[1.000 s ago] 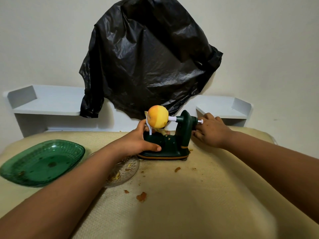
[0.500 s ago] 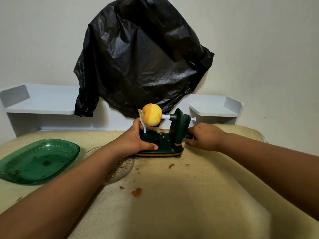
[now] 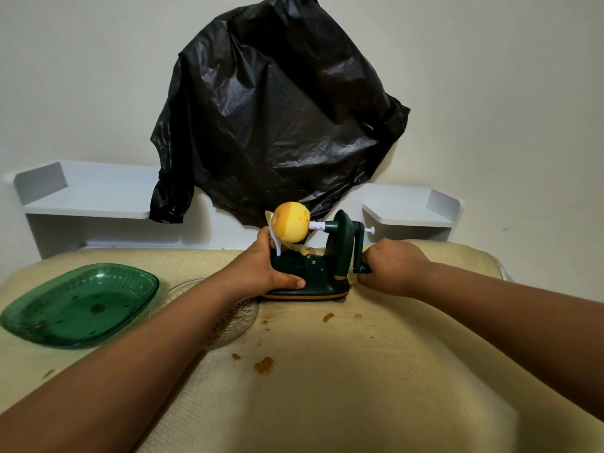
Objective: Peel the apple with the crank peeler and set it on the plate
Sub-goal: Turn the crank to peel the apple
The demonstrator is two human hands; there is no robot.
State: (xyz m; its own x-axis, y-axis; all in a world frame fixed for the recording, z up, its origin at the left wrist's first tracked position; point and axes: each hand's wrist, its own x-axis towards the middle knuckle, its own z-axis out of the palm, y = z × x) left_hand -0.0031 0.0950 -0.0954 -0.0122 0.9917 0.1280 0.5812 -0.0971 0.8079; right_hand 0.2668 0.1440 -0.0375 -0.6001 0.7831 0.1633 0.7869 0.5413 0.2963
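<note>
A black plastic bag (image 3: 271, 116) hangs on a pale wall, above two white shelves (image 3: 88, 197). In front lies a surface (image 3: 343, 387) covered with a cream woven cloth, dotted with small scraps of peel (image 3: 263, 366).

At far left on the surface sits a green plate (image 3: 78, 305), shallow and oblong, holding only a few crumbs. Just right of it, a clear glass dish (image 3: 242, 317) shows partly from under the left forearm.

A dark green peeler (image 3: 313, 276) stands at the centre, well right of the plate, its base flat on the cloth. The apple (image 3: 292, 223) is mounted on the peeler's white prong, raised above the base, pale yellow where skin is gone and orange at its left end. A white blade arm (image 3: 275, 240) curves against the apple's left side, and bits of peel lie on the base below.

The left hand (image 3: 261, 269) grips the left end of the base, thumb (image 3: 289, 282) stretched along the front edge and fingers wrapped round the back, out of sight. The right hand (image 3: 390, 268) is closed round the knob of the crank (image 3: 359, 250), which hangs at the bottom of its turn, with its fingers curled tight and the knuckles towards the camera.
</note>
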